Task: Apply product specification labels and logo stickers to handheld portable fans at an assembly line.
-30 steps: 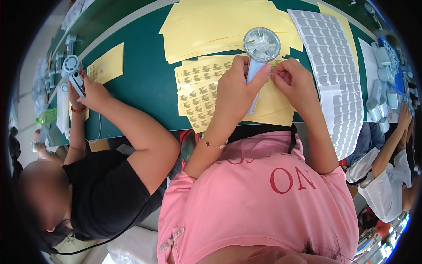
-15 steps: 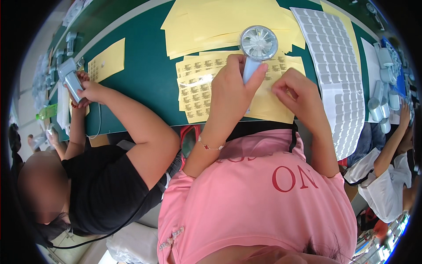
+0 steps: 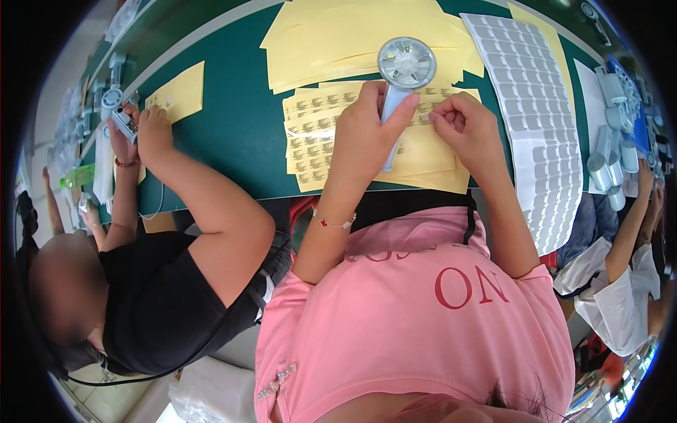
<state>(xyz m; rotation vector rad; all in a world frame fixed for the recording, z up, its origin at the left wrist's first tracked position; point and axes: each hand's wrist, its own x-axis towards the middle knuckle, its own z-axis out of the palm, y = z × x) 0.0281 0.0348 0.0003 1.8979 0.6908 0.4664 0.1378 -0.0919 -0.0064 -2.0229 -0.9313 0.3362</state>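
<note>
A light blue handheld fan (image 3: 407, 65) with a round, clear-fronted head stands upright in my left hand (image 3: 368, 130). The fingers of that hand wrap round its handle, and the handle's lower end shows below the palm. Just right of the fan, my right hand (image 3: 467, 128) is closed in a pinch. A tiny pale spot shows at its fingertips, too small to name. Under both hands lie yellow label sheets (image 3: 308, 156) printed with rows of small dark text blocks.
More yellow sheets (image 3: 352, 35) are stacked at the back. A long white sheet of grey labels (image 3: 539, 113) runs down the right side. Several pale blue fan parts (image 3: 608, 158) lie beyond it. At the left, a co-worker (image 3: 169, 282) handles another fan (image 3: 121, 120) beside a yellow sheet (image 3: 185, 92).
The fan has shifted slightly left and up, its face turned more toward me. My right hand has moved up and a little left. The co-worker's fan has tilted and their hands have shifted.
</note>
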